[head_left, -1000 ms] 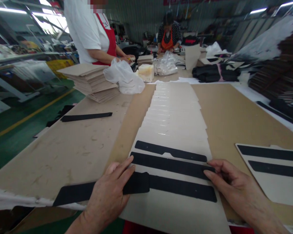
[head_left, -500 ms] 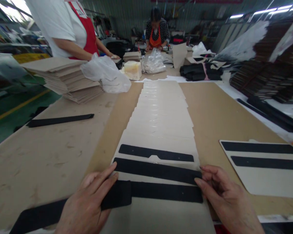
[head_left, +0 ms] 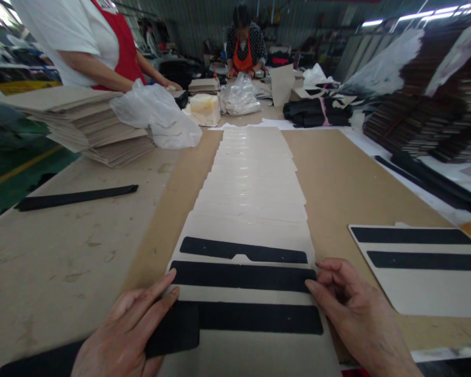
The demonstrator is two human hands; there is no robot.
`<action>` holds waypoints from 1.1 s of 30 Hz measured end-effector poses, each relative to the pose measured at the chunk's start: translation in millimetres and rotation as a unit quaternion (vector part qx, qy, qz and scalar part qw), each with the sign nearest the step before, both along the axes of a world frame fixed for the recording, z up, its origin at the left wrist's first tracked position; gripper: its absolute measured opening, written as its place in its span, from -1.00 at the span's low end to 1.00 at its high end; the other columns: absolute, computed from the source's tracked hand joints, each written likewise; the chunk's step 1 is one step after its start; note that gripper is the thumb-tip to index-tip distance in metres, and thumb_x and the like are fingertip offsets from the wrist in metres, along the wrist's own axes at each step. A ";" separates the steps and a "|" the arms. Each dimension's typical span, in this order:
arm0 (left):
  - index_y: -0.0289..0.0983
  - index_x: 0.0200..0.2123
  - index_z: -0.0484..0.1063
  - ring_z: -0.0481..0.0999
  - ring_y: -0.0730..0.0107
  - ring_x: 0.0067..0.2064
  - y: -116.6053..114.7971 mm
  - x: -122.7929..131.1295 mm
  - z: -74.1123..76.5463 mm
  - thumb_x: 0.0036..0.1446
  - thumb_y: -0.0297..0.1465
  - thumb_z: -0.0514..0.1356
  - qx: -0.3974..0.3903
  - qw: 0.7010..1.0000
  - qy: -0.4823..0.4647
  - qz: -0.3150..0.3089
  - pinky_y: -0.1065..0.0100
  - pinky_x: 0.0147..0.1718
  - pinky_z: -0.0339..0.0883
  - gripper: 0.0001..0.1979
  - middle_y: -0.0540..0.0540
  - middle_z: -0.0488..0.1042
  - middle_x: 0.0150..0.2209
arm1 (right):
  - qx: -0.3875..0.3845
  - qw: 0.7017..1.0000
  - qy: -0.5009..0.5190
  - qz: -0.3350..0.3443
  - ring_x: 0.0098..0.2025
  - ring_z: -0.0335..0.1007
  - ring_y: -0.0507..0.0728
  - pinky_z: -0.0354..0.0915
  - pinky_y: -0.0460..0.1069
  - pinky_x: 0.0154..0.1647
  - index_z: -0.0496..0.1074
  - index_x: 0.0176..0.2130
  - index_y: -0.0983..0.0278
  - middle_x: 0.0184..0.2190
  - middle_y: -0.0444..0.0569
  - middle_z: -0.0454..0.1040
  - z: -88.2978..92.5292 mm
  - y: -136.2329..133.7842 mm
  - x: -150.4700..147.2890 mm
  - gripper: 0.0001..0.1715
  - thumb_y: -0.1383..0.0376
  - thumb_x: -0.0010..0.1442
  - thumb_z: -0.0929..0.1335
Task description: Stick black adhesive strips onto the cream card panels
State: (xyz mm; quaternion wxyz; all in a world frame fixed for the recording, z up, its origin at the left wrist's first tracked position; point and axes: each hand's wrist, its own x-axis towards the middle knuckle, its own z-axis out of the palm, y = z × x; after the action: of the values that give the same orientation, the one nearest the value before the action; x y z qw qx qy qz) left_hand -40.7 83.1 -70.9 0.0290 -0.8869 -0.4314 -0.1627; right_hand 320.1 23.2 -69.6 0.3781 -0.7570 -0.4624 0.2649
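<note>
A long black strip [head_left: 243, 276] lies across a pale grey board [head_left: 255, 351], level between two other black strips. My right hand [head_left: 357, 309] pinches its right end between thumb and bent fingers. On its left end rest the fingertips of my left hand [head_left: 129, 327], close together. Beneath the left palm passes another loose black strip [head_left: 175, 330], overlapping the left part of the lower strip [head_left: 262, 318]; the hand hides its middle. The upper strip [head_left: 220, 248] has a notch around a small pale tab.
Overlapping pale boards [head_left: 251, 178] run up the table. At right lies a board with two black strips [head_left: 432, 288]. A loose black strip [head_left: 78, 196], a cardboard stack [head_left: 98, 125] and plastic bag [head_left: 160, 115] are at left. Two people in aprons stand beyond.
The middle strip was tilted, its right end lower; it now lies level and roughly parallel to the lower strip. Both hands still touch its ends. The view has shifted slightly.
</note>
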 end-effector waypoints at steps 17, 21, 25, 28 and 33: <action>-0.15 0.15 0.34 0.44 0.08 0.05 1.3 -4.2 -4.5 0.10 -0.42 0.11 -0.003 1.000 0.012 0.001 0.12 -0.03 0.46 -0.50 -0.07 0.36 0.25 | -0.016 0.981 -0.180 0.066 -0.47 0.43 0.11 0.30 0.00 -0.45 0.35 -0.23 0.16 -0.47 -0.12 0.45 3.3 9.1 -1.5 -0.85 0.15 0.23 0.30; -0.15 0.22 0.28 0.46 0.13 0.04 0.5 2.0 3.1 0.06 -0.44 0.13 -0.003 0.999 0.040 0.013 0.17 -0.04 0.49 -0.40 -0.04 0.39 0.23 | 0.047 0.956 -0.260 0.129 -0.32 0.49 0.13 0.37 0.02 -0.35 0.36 -0.22 0.17 -0.23 -0.02 0.47 3.4 7.2 -2.9 -0.84 0.24 0.34 0.22; -0.16 0.30 0.19 0.43 0.12 0.10 -1.5 16.1 25.7 0.01 -0.53 0.11 -0.055 0.993 0.098 0.046 0.12 0.05 0.45 -0.27 -0.08 0.38 0.24 | 0.064 0.880 -0.420 0.212 -0.39 0.48 0.14 0.35 0.01 -0.48 0.42 -0.14 0.21 -0.23 -0.01 0.47 9.7 5.5 -7.7 -0.69 0.48 0.25 0.20; -0.09 0.34 0.13 0.40 0.01 0.15 -3.1 34.3 45.9 -0.01 -0.55 0.14 -0.109 0.978 0.168 0.061 0.01 0.06 0.41 -0.20 -0.17 0.33 0.26 | 0.070 0.804 -0.535 0.249 -0.49 0.44 0.11 0.27 -0.02 -0.61 0.40 0.08 0.20 -0.27 -0.03 0.47 16.2 4.7 -15.5 -0.34 0.62 0.06 0.21; 0.04 0.38 -0.04 0.50 0.00 0.01 -4.0 67.8 63.8 0.05 -0.65 0.07 -0.116 0.955 0.266 0.063 0.06 -0.14 0.49 -0.12 -0.30 0.44 0.05 | 0.076 0.711 -0.635 0.293 -0.58 0.37 0.11 0.20 -0.06 -0.65 0.14 0.35 -0.10 -0.43 -0.08 0.42 23.6 10.1 -38.5 0.06 0.62 0.00 0.28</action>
State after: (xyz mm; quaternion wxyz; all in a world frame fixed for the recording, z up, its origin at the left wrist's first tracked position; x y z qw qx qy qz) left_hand 27.0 79.1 -7.1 0.0496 -0.8664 -0.4789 0.1326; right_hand 281.6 33.4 -46.0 -0.0445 -0.5419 -0.8108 -0.2167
